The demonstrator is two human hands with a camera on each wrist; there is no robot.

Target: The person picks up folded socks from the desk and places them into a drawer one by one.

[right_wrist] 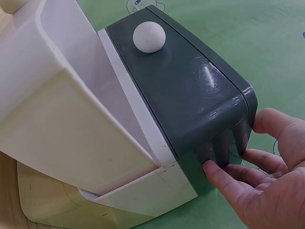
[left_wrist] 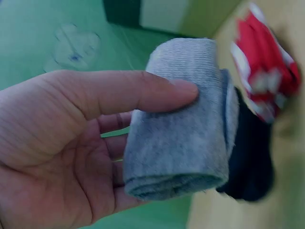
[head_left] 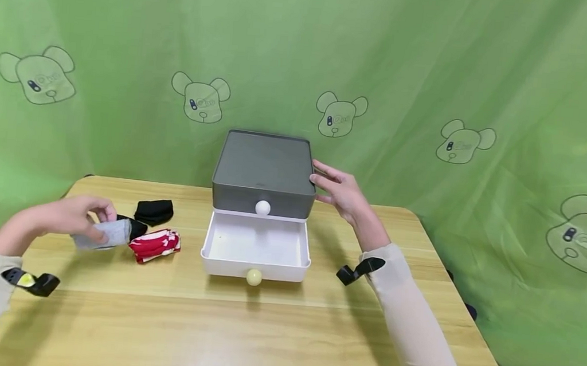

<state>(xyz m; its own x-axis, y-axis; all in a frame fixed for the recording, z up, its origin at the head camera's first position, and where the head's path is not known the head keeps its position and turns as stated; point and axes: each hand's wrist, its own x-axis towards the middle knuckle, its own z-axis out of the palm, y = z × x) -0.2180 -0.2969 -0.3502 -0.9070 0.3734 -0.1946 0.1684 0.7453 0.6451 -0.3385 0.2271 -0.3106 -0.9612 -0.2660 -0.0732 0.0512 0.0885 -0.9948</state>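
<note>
In the head view my left hand point(head_left: 74, 218) holds a folded grey sock point(head_left: 114, 233) above the left part of the table. The left wrist view shows the thumb across the front of the grey sock point(left_wrist: 178, 138), with the fingers behind it. Close by lie a red and white folded sock point(head_left: 155, 245) and two black folded pieces point(head_left: 154, 211), one partly hidden by the grey sock. My right hand point(head_left: 341, 193) touches the right side of a small dark grey drawer box point(head_left: 269, 161) with its fingertips. The box's lower white drawer point(head_left: 230, 267) is pulled out, its inside bare.
The upper dark drawer with a white round knob point(head_left: 263, 207) is closed. A pale yellow knob point(head_left: 254, 277) sticks out from the lower drawer's front. Behind the wooden table point(head_left: 260, 341) hangs a green curtain point(head_left: 402, 53) printed with bear heads.
</note>
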